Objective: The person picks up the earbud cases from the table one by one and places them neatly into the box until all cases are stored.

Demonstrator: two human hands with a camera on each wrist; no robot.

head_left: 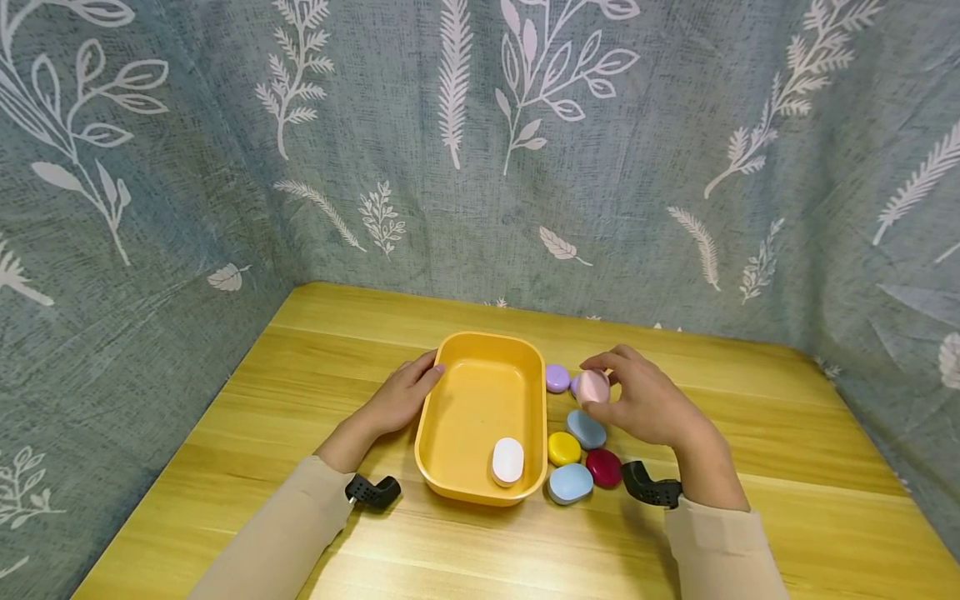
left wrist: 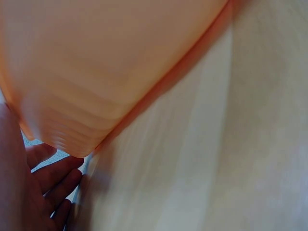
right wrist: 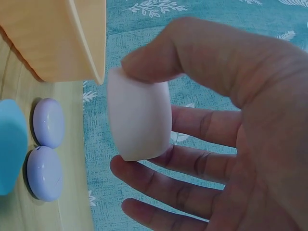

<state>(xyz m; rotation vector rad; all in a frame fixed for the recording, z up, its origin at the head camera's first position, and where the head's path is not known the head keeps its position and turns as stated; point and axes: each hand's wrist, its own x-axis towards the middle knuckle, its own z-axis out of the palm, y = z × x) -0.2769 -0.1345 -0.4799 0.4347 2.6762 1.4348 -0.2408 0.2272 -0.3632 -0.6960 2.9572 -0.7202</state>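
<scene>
My left hand (head_left: 405,392) grips the left wall of a yellow plastic bin (head_left: 427,433), thumb over the rim and fingers outside. In the left wrist view its fingertips touch the bin's wall (left wrist: 96,72) near a lower corner. A white rounded oblong block (head_left: 507,461) lies inside the bin, at the near right. Right of the bin, my right hand (head_left: 648,400) pinches a pale pink rounded block (right wrist: 139,115) between thumb and fingers, raised above the table. Two glossy purple round pieces (right wrist: 49,122) sit below and beside it.
Close to the bin's right side lie a grey-blue oval piece (head_left: 586,429), a yellow round piece (head_left: 564,448), a dark red piece (head_left: 603,468) and a light blue oval piece (head_left: 570,483). A patterned blue-grey cloth (head_left: 480,208) hangs behind the wooden table (head_left: 262,400).
</scene>
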